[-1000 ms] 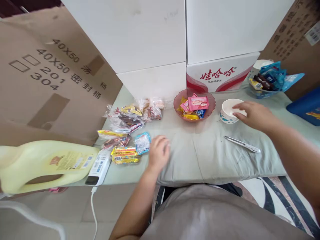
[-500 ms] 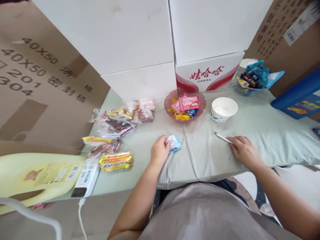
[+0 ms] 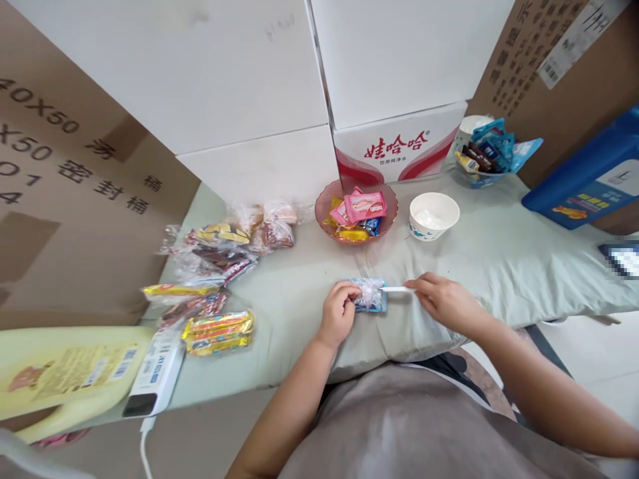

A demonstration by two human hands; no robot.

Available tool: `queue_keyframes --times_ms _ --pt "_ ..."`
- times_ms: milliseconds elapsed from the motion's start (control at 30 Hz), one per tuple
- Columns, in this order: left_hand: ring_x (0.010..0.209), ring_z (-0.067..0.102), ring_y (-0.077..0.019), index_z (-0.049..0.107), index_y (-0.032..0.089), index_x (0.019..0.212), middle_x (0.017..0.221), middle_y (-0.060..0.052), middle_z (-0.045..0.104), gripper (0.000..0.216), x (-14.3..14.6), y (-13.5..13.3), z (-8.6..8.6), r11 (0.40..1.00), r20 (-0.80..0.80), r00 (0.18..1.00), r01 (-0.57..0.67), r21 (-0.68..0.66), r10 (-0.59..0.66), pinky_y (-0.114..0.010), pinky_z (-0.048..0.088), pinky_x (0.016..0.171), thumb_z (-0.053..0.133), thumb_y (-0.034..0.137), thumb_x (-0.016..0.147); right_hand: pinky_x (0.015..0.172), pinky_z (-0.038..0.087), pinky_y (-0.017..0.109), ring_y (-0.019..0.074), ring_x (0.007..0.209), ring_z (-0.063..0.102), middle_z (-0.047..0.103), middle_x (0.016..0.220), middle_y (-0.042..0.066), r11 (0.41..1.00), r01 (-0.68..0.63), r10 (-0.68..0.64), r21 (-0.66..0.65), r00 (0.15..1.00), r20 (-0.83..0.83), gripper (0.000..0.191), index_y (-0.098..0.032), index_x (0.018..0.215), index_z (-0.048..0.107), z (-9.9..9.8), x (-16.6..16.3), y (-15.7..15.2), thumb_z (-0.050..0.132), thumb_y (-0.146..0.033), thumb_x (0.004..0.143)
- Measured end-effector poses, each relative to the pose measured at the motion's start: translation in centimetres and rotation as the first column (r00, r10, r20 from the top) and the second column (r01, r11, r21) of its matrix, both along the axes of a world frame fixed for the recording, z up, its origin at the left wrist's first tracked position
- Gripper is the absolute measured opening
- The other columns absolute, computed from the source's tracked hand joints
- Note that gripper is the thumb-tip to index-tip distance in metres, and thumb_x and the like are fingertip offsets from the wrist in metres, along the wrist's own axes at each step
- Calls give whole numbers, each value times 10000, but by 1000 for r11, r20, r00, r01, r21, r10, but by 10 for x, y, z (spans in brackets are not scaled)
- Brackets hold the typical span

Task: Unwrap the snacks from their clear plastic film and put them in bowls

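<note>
My left hand (image 3: 338, 311) is closed on the left end of a small blue and clear snack packet (image 3: 370, 297) lying on the pale green cloth. My right hand (image 3: 442, 301) is closed on a thin white tool (image 3: 397, 289), whose tip touches the packet's right side. Behind them stand a pink bowl (image 3: 387, 223) holding several wrapped sweets and a white paper bowl (image 3: 433, 215).
Loose snack packets (image 3: 219, 247) and yellow wrapped bars (image 3: 218, 328) lie at the left. A yellow jug (image 3: 54, 379) and a white power strip (image 3: 152, 375) sit at the near left. White and brown cartons stand behind. A bowl of wrappers (image 3: 486, 156) and a blue box (image 3: 584, 179) are at the right.
My left hand dragged the blue packet from the left pile to the middle. My right hand left the white bowl, picked up the thin tool and brought it to the packet.
</note>
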State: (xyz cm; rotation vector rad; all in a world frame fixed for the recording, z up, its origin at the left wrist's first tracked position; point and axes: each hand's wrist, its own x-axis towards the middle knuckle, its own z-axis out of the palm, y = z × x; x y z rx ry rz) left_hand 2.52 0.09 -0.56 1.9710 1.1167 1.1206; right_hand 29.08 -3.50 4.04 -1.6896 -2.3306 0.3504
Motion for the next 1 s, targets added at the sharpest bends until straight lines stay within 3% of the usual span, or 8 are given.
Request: queue_keyframes --times_ms 133,233,367,467,567,767,900,1000 --pt "851 612 -151 628 200 1045 1081 -78 587 227 5 0 -5 1000 -119 993 11 -4 -11 -295 543 726 569 173 828 794 486 381 238 885 634 684 1008 98 975 187 -201 122 972 119 308 -217 1052 701 -7 52 1 431 -213 905" --pt "810 617 -145 652 204 959 993 -57 592 118 6 1 -7 999 -118 993 28 24 -25 -295 545 726 595 218 857 856 476 456 292 985 602 679 1023 123 942 265 -278 205 960 38 257 -204 1024 693 -10 49 -2 470 -266 911" --pt "837 620 -158 658 201 856 894 -44 601 106 8 1 -4 996 -90 994 65 53 -60 -302 536 750 570 242 899 964 476 457 276 1181 534 558 1286 142 979 49 10 199 958 -286 482 -217 1331 488 -10 -18 -7 580 -383 888" --pt "831 613 -155 641 201 852 886 -41 603 127 8 0 0 994 -88 991 105 30 -102 -295 526 753 548 261 915 952 483 489 295 1212 504 464 1397 157 979 -102 153 175 938 -310 583 -233 1370 441 -16 -64 -3 644 -377 842" --pt "810 608 -153 587 196 820 865 -38 607 156 0 0 -2 996 -5 996 -89 -28 89 -293 515 748 512 290 919 911 498 444 250 1061 579 617 1162 121 981 -61 126 185 924 -361 225 -211 1101 612 -27 -68 7 509 -214 901" --pt "539 544 -111 499 193 868 672 18 575 151 -39 -8 -9 804 122 846 -436 -404 519 -233 468 537 472 334 915 887 496 425 233 993 605 661 1037 91 964 174 -76 200 904 -421 168 -208 953 615 -35 -8 11 484 -151 865" --pt "701 577 -126 525 191 911 823 -18 586 81 -39 -20 11 832 108 830 -553 41 546 -247 490 631 548 260 876 935 457 466 261 1082 563 645 1127 93 911 209 -67 354 926 -373 131 -228 926 620 -20 -6 1 523 -166 863" --pt "819 611 -148 579 203 956 891 -39 633 102 -20 -22 27 945 -94 985 -112 306 147 -284 518 752 515 164 888 937 454 455 252 1082 573 664 1068 78 898 168 19 407 909 -417 132 -241 942 606 -8 -23 0 530 -163 866"
